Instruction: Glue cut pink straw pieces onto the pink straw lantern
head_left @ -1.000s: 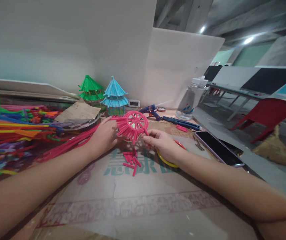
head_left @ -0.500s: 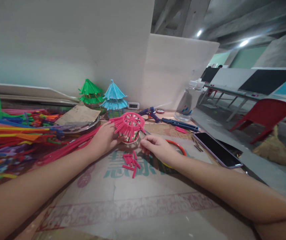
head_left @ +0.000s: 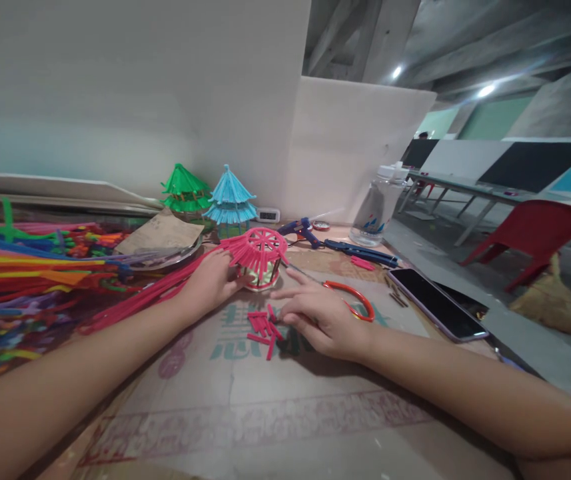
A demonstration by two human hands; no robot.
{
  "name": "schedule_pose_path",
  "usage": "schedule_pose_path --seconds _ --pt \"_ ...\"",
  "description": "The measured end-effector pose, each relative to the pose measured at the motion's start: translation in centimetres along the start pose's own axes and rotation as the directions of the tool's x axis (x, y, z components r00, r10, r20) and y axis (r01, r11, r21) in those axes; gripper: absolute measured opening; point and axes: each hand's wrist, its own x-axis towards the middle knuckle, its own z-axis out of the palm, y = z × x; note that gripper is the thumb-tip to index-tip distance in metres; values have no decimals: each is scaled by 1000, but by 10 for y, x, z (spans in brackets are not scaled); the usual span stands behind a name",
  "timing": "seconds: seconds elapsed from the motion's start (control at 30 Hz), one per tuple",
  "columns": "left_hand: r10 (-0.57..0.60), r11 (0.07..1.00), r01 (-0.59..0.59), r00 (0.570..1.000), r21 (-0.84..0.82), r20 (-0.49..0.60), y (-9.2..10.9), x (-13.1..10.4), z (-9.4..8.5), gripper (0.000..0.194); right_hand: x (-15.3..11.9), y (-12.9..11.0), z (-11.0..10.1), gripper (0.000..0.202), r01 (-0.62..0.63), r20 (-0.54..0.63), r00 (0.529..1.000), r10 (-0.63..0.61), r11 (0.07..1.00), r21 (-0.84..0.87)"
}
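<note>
A small pink pavilion model (head_left: 265,248) with a spoked round top and a pale base stands near the middle of the table. My left hand (head_left: 215,280) is at its left side, fingers wrapped against its edge. Just right of the model, my right hand (head_left: 318,310) has its fingers apart, with nothing seen between them. Several short pink pieces (head_left: 262,327) lie on the cardboard, close to my right fingertips. Scissors with an orange handle (head_left: 365,303) lie partly hidden behind my right hand.
Colourful pipe cleaners (head_left: 40,273) fill the left side. Green (head_left: 184,190) and blue (head_left: 230,197) pavilion models stand behind. Toward the back right are a glue gun (head_left: 305,232), a dark blue tool (head_left: 362,252) and a water bottle (head_left: 375,207). A phone (head_left: 438,303) lies at right.
My right hand has moved down and slightly right, away from the model, and its fingers have spread. More of the orange handle shows. My left hand stays at the model.
</note>
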Motion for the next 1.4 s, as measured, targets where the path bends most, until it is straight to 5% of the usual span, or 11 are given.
schedule_pose_path --seconds 0.17,0.57,0.77,1.03,1.23,1.4 --pt "-20 999 20 1000 -33 0 -2 -1 1 31 2 5 5 24 -294 24 956 293 954 59" --pt "-35 996 34 999 -79 -11 -3 -1 1 34 14 58 -31 19 -626 -49 780 624 779 -42" --pt "-29 997 27 999 -70 -20 -2 -2 1 34 13 75 -41 25 -762 -38 591 806 573 303" --pt "-29 997 28 999 -74 -16 -2 -1 1 34 17 79 -55 14 -756 68 555 829 468 458" --pt "-17 998 17 1000 -68 2 -3 0 1 35 18 74 -64 19 -708 192 516 835 290 643" --pt "-22 997 23 1000 -68 8 -5 0 2 36 18 72 -67 39 -689 268 569 777 273 671"
